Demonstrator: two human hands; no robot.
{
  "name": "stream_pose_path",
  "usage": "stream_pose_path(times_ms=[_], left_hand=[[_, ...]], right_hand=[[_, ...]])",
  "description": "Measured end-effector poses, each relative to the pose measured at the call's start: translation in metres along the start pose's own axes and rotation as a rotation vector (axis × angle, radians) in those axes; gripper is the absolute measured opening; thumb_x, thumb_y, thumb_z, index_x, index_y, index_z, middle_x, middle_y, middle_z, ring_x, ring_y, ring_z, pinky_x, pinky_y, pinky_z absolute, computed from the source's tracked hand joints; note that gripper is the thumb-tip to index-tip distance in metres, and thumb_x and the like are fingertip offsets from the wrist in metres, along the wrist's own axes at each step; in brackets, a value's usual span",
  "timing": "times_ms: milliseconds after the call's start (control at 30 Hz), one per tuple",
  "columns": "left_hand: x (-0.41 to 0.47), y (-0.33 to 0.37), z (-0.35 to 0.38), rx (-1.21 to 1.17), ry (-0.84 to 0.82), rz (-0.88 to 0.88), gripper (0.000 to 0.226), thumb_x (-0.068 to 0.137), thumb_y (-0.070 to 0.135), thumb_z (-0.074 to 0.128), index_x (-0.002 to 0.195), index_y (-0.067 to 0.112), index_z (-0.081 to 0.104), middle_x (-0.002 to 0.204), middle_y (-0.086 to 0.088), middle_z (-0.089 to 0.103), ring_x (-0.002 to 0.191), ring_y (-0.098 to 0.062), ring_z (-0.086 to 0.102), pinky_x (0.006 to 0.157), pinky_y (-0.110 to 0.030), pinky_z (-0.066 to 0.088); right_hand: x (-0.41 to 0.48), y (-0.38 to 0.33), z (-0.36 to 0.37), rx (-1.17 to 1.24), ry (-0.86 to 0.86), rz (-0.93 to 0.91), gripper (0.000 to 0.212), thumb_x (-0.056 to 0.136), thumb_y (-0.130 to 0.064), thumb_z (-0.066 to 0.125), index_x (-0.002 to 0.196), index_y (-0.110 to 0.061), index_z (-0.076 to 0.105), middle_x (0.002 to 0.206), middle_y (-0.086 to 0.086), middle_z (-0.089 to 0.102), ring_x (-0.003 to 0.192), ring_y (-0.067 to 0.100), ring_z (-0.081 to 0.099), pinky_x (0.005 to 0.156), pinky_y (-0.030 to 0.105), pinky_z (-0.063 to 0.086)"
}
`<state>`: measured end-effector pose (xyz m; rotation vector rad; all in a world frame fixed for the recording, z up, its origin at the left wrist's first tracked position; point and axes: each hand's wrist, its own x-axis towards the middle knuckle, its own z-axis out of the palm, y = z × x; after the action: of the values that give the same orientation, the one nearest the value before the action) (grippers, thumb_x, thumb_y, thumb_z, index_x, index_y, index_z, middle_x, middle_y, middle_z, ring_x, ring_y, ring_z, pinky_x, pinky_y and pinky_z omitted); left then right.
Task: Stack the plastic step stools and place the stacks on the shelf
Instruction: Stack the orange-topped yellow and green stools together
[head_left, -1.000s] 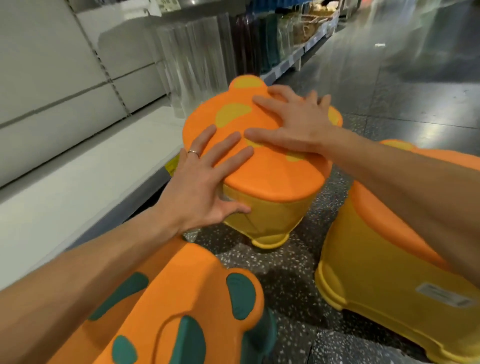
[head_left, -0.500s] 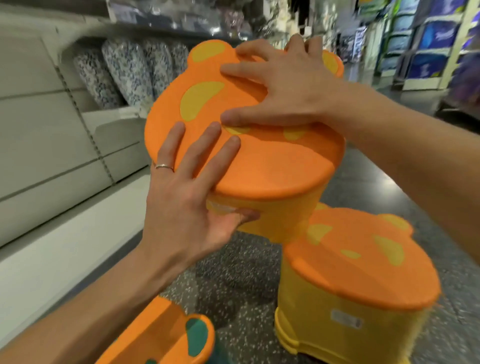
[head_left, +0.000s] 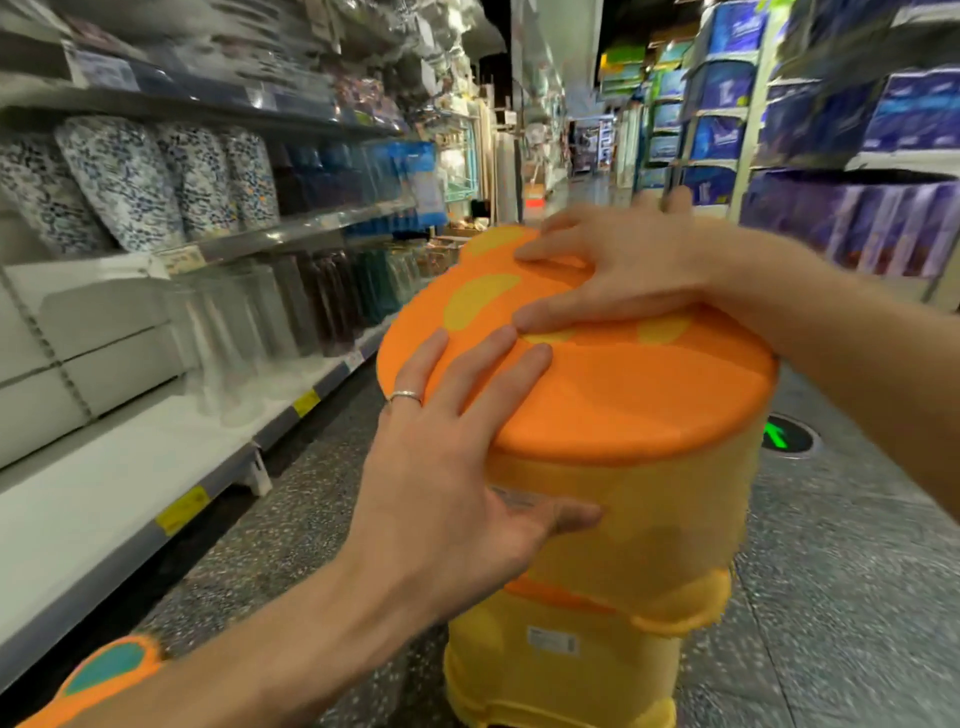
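I hold an orange-topped yellow step stool in the air with both hands. My left hand grips its near left edge, fingers on the top and thumb on the yellow side. My right hand lies flat on the far part of the top. The held stool hangs directly over a second yellow stool standing on the floor, covering most of its orange top. An orange stool with teal spots shows at the bottom left, mostly hidden by my left forearm.
A white bottom shelf runs along the left, with clear plastic containers and patterned goods on the shelves above. Blue packaged goods fill racks on the right. The speckled floor aisle stretches ahead, with a green arrow marker.
Both hands lifted the stool off the floor, carried it to the right and brought it over the second yellow stool. The view tilted up toward the aisle.
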<state>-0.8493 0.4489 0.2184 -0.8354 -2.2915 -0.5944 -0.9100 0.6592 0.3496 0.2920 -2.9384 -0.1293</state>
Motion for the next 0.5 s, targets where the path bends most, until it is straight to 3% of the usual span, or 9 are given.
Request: stream_pose_path(times_ms=[133, 200, 367, 500], left_hand=[[-0.02, -0.003, 0.036, -0.007, -0.14, -0.04, 0.104, 0.057, 0.088, 0.064, 0.151, 0.048, 0.043, 0.162, 0.024, 0.038, 0.155, -0.028, 0.025, 0.116, -0.062, 0.038], [-0.031, -0.004, 0.052, -0.005, -0.211, -0.108, 0.098, 0.06, 0.089, 0.058, 0.148, 0.05, 0.043, 0.162, 0.028, 0.035, 0.154, -0.025, 0.023, 0.113, -0.062, 0.041], [-0.045, -0.012, 0.09, 0.013, -0.422, -0.256, 0.097, 0.07, 0.09, 0.033, 0.157, 0.049, 0.024, 0.169, 0.027, 0.009, 0.159, -0.017, 0.0, 0.119, -0.06, 0.035], [-0.057, -0.014, 0.116, 0.122, -0.535, -0.236, 0.093, 0.081, 0.089, 0.031, 0.161, 0.046, 0.009, 0.172, 0.021, -0.006, 0.161, -0.023, -0.01, 0.117, -0.069, 0.03]], right_hand=[[0.0, 0.018, 0.074, 0.152, -0.111, 0.014, 0.103, 0.056, -0.106, 0.037, 0.15, -0.065, 0.027, 0.169, -0.019, 0.019, 0.149, 0.049, 0.021, 0.12, 0.066, 0.005], [0.0, 0.018, 0.11, 0.16, -0.121, -0.008, 0.104, 0.057, -0.102, 0.032, 0.152, -0.063, 0.024, 0.17, -0.019, 0.017, 0.147, 0.047, 0.025, 0.12, 0.062, 0.01], [0.007, -0.003, 0.187, 0.08, -0.223, -0.008, 0.074, 0.096, -0.077, 0.022, 0.162, -0.048, 0.005, 0.174, -0.011, -0.002, 0.156, 0.045, 0.002, 0.122, 0.061, 0.003], [0.002, -0.002, 0.222, 0.153, -0.282, 0.014, 0.068, 0.102, -0.068, 0.019, 0.163, -0.043, 0.003, 0.174, -0.01, -0.005, 0.158, 0.04, -0.003, 0.122, 0.063, -0.001]])
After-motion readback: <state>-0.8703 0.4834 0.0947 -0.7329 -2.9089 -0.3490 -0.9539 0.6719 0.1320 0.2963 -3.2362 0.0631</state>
